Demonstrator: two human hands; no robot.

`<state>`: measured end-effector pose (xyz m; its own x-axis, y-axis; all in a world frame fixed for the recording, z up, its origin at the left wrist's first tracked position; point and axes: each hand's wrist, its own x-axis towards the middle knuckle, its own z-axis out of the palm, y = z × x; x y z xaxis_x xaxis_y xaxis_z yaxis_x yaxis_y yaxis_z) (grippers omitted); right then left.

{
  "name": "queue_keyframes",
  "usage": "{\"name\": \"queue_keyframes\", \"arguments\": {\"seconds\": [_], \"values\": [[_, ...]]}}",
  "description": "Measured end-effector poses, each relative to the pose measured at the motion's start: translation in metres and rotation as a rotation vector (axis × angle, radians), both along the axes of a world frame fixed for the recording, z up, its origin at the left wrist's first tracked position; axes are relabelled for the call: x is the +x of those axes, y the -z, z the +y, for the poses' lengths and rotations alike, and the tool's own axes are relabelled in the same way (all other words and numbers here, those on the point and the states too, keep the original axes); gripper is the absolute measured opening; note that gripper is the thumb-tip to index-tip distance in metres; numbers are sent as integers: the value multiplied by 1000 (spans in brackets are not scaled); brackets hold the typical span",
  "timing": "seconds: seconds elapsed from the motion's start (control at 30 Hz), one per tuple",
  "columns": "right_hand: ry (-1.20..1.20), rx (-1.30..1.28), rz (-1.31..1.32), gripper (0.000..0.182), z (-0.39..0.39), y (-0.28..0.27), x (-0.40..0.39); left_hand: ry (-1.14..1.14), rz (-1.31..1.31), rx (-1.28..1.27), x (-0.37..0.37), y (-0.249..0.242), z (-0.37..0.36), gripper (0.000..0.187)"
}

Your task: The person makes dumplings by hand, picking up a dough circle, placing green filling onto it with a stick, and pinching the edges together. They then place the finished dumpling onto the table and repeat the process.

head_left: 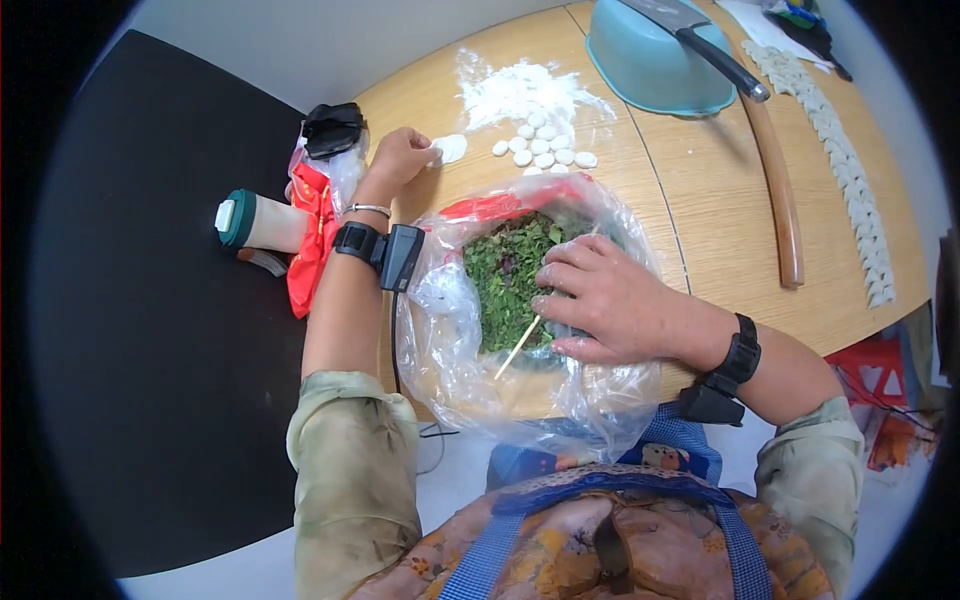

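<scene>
My left hand (403, 157) is at the table's far left, its thumb and fingertips closed on the edge of flat round dough wrappers (451, 149). My right hand (615, 305) lies over the right side of a clear plastic bag (435, 345), fingers curled round a thin pale chopstick (517, 347). The chopstick's end sticks out below the fingers; the hand hides its middle. Inside the bag is chopped green filling (505, 280), partly covered by my right hand. Several small dough pieces (542, 147) lie beyond the bag, beside a patch of white flour (525, 90).
An upturned light-blue basin (650, 60) bears a cleaver (700, 40) with a black handle. A wooden rolling pin (778, 200) lies to its right. Shaped dumplings (845, 170) line the right edge. A tumbler (265, 221) and a red bag (312, 240) are at left.
</scene>
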<state>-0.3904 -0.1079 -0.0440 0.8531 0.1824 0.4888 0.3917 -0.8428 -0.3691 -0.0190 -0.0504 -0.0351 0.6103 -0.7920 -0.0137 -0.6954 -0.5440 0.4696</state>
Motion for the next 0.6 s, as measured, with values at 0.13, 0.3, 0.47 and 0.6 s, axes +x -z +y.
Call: {"name": "queue_keyframes", "arguments": {"seconds": [0.13,0.3,0.47,0.6], "values": [[-3,7,-6,37,-1,1,-1,33,81,3,-2,-1,-1,19],[-1,4,-7,36,-3,3,-2,65,67,-204,-3,1,-1,10],[-2,16,-39,35,-3,5,-3,71,115,-108,-3,-16,5,8],[-7,11,-46,35,-5,7,-4,59,148,-181,-8,-27,10,9]]}}
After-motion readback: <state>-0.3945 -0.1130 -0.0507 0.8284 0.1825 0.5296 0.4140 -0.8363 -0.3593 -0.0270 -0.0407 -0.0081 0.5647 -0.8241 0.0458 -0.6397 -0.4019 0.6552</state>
